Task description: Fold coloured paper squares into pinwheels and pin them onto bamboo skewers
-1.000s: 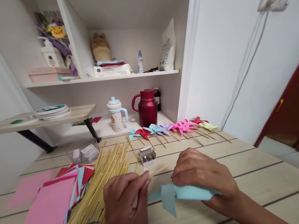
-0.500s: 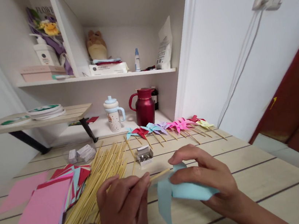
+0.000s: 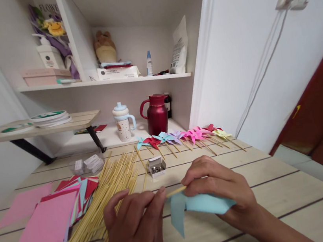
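Observation:
My left hand pinches a thin bamboo stick whose tip points right, touching the fingers of my right hand. That right hand grips a folded light-blue paper pinwheel just above the wooden table; one blade hangs down at its left. A loose pile of bamboo sticks lies left of my hands. A small open box of metal pins sits just beyond them.
A row of finished paper pinwheels on sticks lies at the table's far edge. Stacked coloured paper sheets lie at the left. A red jug and a spotted cup stand on the shelf behind. A white wall borders the right.
The stick's tip has come up against my right fingers, and the blue pinwheel has turned slightly, one blade now hanging downward. Both hands stayed in nearly the same place.

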The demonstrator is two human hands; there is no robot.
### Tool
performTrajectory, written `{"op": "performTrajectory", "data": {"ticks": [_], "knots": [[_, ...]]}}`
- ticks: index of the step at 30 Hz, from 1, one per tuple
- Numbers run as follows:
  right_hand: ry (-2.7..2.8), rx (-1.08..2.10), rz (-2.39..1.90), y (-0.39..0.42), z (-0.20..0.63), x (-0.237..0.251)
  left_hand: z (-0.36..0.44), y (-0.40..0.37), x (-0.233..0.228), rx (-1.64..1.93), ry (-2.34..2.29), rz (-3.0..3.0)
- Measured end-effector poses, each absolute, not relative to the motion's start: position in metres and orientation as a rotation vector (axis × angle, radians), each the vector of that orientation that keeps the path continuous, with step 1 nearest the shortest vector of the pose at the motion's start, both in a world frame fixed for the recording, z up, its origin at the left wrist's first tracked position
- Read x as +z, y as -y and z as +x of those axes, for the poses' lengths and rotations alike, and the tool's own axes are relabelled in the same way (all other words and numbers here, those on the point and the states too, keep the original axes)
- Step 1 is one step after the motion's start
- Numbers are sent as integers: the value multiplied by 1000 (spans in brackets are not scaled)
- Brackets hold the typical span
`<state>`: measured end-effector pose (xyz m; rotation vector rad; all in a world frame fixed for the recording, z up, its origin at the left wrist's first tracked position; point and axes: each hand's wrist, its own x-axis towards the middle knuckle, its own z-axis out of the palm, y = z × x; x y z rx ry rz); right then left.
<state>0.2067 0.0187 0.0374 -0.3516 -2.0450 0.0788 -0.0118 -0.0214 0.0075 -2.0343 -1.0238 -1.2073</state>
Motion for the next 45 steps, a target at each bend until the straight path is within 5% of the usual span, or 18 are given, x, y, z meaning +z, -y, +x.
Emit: {"op": "performTrajectory", "data": {"ticks": [45], "knots": [[2089, 147, -341, -23, 207, 36, -8, 32, 14, -1111, 946, -1899]]}}
